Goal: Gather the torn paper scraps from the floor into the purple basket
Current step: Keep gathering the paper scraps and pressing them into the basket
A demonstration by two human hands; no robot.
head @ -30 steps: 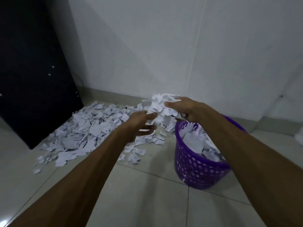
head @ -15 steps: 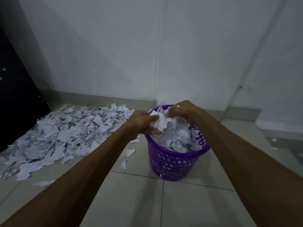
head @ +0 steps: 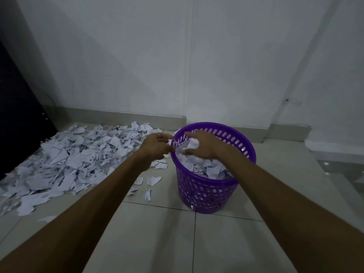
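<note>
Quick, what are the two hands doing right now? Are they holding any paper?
Left hand: open, fingers relaxed at the purple basket rim, holding nothing.
Right hand: open, fingers spread over the paper scraps in the basket, gripping nothing.

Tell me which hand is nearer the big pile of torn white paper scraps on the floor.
Left. The left hand hovers at the pile's right edge, just outside the purple plastic basket; the right hand is over the basket.

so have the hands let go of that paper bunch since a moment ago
Yes. The right hand now hangs open over the purple basket, the left hand open at its left rim; the bunch dropped inside.
</note>
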